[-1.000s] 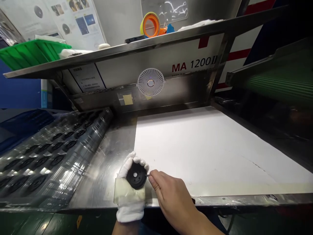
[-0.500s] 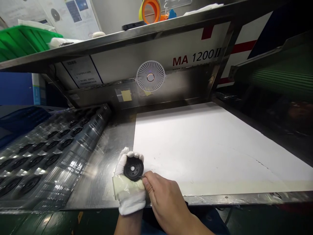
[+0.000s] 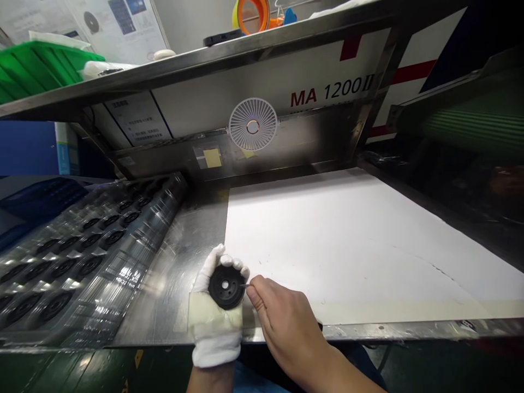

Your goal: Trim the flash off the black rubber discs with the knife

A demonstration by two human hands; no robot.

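My left hand (image 3: 216, 319), in a white glove with a pale band around the palm, is closed around a round black plastic part (image 3: 226, 287). The part faces up and shows a hole in its middle and smaller holes around it. Bare and pinching, my right hand (image 3: 282, 314) grips a small thin blade (image 3: 244, 285). The blade's tip touches or nearly touches the right rim of the part; most of the tool is hidden in the fingers.
To the left, a stack of clear plastic trays (image 3: 135, 262) holds several black round parts. A white sheet (image 3: 347, 245) covers much of the metal bench. At the back, a small fan (image 3: 252, 124) hangs below a shelf (image 3: 184, 64) bearing a green bin (image 3: 45, 65) and tape (image 3: 251, 16).
The black part has turned in my left hand, which has shifted slightly right at the fingers. My right hand has moved a little up and right, with the blade now at the part's right rim.
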